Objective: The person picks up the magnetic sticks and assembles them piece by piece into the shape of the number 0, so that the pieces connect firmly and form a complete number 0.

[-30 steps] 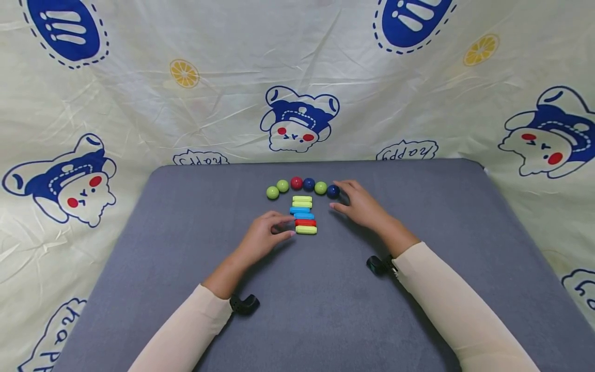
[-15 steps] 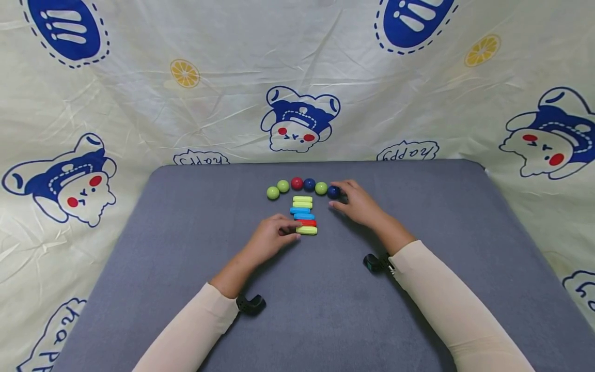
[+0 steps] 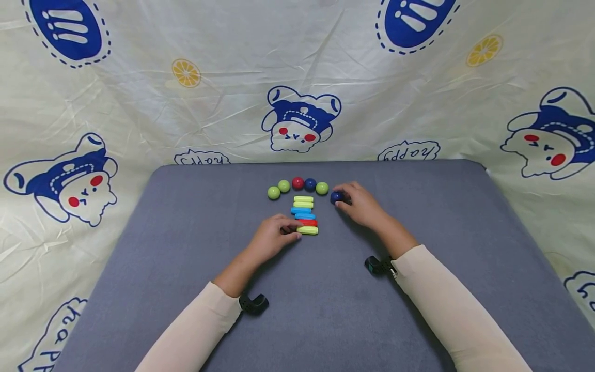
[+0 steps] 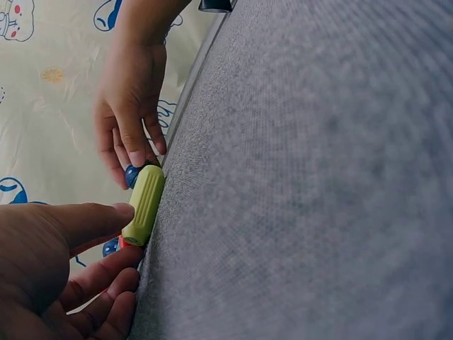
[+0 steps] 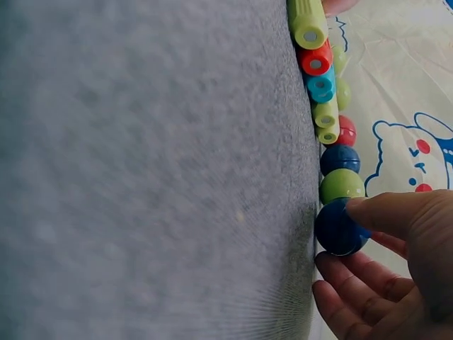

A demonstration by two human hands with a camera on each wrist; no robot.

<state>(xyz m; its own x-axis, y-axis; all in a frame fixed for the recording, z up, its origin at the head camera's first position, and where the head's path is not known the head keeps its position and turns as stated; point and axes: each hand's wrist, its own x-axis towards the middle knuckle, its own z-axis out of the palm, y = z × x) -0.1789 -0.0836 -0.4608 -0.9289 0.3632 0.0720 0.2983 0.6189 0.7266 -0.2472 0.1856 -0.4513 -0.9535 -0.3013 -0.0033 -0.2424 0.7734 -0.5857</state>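
From the head view, the right hand (image 3: 361, 205) curls round the dark blue ball (image 3: 335, 197) on the desk (image 3: 186, 248). The left hand (image 3: 271, 238) pinches the green stick (image 3: 308, 230), which lies sideways.

Left wrist view: thumb and fingers (image 4: 106, 273) touch the stick's end.

Right wrist view: thumb and fingers (image 5: 354, 301) grip the ball.

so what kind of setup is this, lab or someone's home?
Looks like a staged tabletop recording spot, probably not a lab bench. A grey padded tabletop sits against a cartoon bear print cloth backdrop. The only items are toy balls and coloured sticks, handled by two bare hands.
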